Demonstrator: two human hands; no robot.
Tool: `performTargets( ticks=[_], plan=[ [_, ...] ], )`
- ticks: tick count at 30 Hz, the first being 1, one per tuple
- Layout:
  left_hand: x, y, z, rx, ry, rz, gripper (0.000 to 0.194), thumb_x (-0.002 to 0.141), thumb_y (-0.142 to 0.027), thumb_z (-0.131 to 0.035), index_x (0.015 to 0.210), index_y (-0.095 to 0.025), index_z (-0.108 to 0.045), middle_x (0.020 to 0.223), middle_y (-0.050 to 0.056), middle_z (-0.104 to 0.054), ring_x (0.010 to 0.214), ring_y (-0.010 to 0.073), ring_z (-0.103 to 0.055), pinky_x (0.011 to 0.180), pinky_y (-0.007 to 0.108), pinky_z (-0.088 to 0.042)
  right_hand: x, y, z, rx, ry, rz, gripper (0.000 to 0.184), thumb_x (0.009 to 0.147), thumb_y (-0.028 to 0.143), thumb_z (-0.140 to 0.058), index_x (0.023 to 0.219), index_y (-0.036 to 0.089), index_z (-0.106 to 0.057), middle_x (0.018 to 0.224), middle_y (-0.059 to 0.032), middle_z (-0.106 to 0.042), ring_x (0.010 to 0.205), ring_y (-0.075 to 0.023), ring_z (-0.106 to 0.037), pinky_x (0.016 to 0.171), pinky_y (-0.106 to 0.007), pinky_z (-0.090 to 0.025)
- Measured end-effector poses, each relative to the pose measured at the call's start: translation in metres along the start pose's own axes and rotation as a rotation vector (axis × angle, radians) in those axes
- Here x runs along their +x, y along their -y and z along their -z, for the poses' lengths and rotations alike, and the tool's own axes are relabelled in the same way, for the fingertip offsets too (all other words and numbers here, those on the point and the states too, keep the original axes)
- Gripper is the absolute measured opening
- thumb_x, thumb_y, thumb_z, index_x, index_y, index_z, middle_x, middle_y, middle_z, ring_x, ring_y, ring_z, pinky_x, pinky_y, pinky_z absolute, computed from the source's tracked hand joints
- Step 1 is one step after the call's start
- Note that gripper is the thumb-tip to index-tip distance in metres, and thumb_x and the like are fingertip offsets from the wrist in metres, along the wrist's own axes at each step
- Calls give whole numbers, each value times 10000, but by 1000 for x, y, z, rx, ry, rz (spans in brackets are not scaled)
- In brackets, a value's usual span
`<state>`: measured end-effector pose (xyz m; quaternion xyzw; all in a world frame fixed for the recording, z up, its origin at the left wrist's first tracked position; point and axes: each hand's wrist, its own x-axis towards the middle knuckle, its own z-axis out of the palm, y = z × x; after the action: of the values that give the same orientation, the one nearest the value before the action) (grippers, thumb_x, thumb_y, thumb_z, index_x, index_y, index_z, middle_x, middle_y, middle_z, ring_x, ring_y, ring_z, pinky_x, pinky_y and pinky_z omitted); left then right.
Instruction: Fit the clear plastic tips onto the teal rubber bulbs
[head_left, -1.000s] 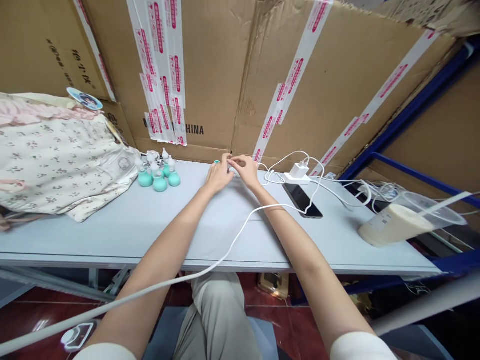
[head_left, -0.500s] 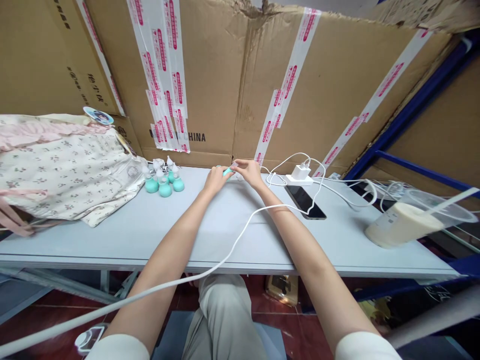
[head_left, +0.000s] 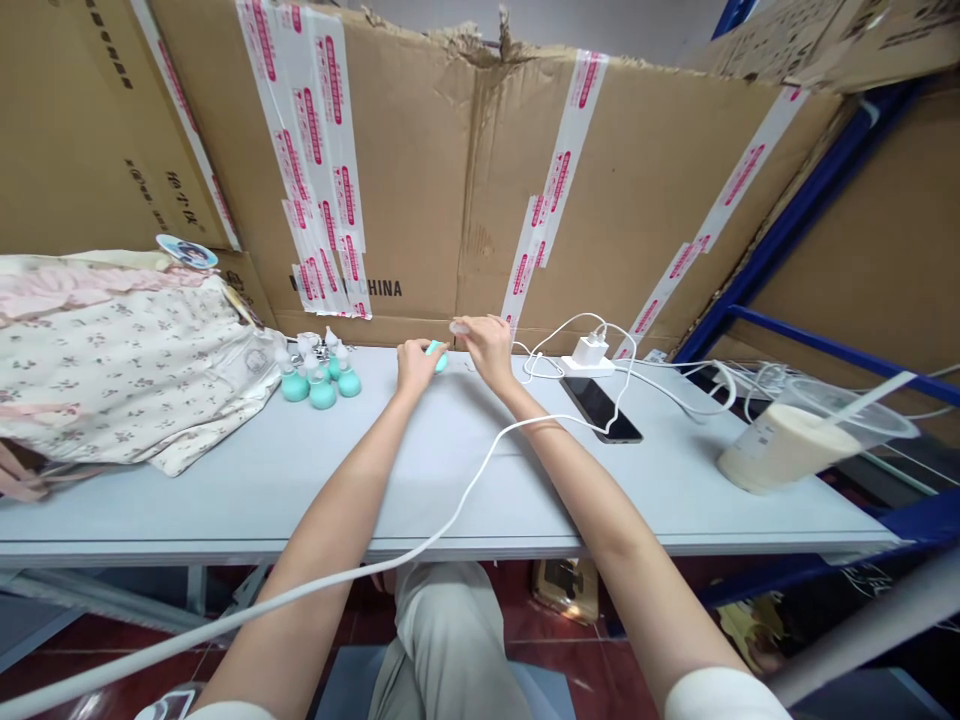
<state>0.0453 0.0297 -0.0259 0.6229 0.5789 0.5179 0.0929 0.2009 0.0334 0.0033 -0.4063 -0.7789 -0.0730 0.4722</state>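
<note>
At twelve o'clock on the table (head_left: 465, 490), the left hand (head_left: 418, 368) grips a teal bulb (head_left: 437, 356) while the right hand (head_left: 486, 350), just apart at its right, pinches a small translucent piece (head_left: 459, 327).

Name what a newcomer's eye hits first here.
Probably the teal bulbs clustered left of the left hand, beside the floral fabric. Then the white cable sweeping across the foreground, and the big cardboard behind the table, striped with pink-printed tape.

Grey table (head_left: 480, 500): floral bag (head_left: 135, 360), teal bulbs (head_left: 322, 390), dark phone (head_left: 601, 410), white charger (head_left: 589, 352), tilted-looking drink cup (head_left: 787, 445).
</note>
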Motion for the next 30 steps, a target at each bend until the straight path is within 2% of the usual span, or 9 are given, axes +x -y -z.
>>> performTargets(
  ticks=[2,5,8,11,14,17,23,30],
  plan=[
    [0,4,5,-31,-76,-10,359,777,-463,-588,717,-130,-707,678,64,-678,626,159,-555,624,263,-379,2,-9,4,7,-13,-56,252,899,311,-490,1068,224,-654,1014,-44,-698,940,-190,-598,937,-340,-343],
    [2,7,12,-66,-191,-16,342,800,-477,-569,868,-168,-698,789,45,-685,731,167,-577,701,264,-401,-1,-23,0,9,121,-136,255,887,339,-498,1057,233,-657,994,-39,-703,922,-211,-599,842,-326,-377],
    [5,9,14,-77,-200,-45,311,771,-474,-618,899,-202,-696,944,50,-667,944,199,-555,843,290,-401,-13,-28,-16,6,230,-180,293,877,320,-528,1146,231,-601,998,-42,-706,948,-212,-596,866,-346,-351],
    [11,18,14,-158,-89,-63,297,700,-450,-696,858,-199,-717,996,69,-627,1021,216,-511,891,315,-399,-23,-22,-33,-53,249,-155,260,858,326,-574,1097,223,-582,1002,-42,-703,971,-217,-576,905,-382,-295],
    [16,32,16,-332,76,-30,317,666,-417,-719,879,-183,-731,917,68,-629,870,181,-550,775,293,-434,-26,-15,-44,-144,266,-110,184,866,339,-566,1016,241,-606,1038,-55,-682,994,-237,-533,882,-395,-271],
    [18,46,17,-423,151,33,364,604,-418,-757,868,-168,-738,908,69,-641,766,153,-552,704,280,-431,-28,-11,-47,-210,290,-96,172,871,345,-554,994,251,-628,1054,-73,-652,1017,-255,-491,850,-390,-262],
    [16,60,11,-342,204,27,447,533,-472,-786,860,-170,-744,850,62,-641,724,150,-537,693,285,-425,-33,-11,-52,-243,319,-83,188,875,294,-543,1048,243,-598,1001,-63,-644,974,-232,-486,830,-377,-247],
    [11,61,12,-166,282,-20,500,532,-533,-765,872,-166,-733,865,65,-641,728,156,-544,721,301,-441,-34,-11,-53,-276,300,-60,211,883,283,-517,1083,232,-559,988,-56,-665,960,-235,-491,820,-377,-245]
  ],
)
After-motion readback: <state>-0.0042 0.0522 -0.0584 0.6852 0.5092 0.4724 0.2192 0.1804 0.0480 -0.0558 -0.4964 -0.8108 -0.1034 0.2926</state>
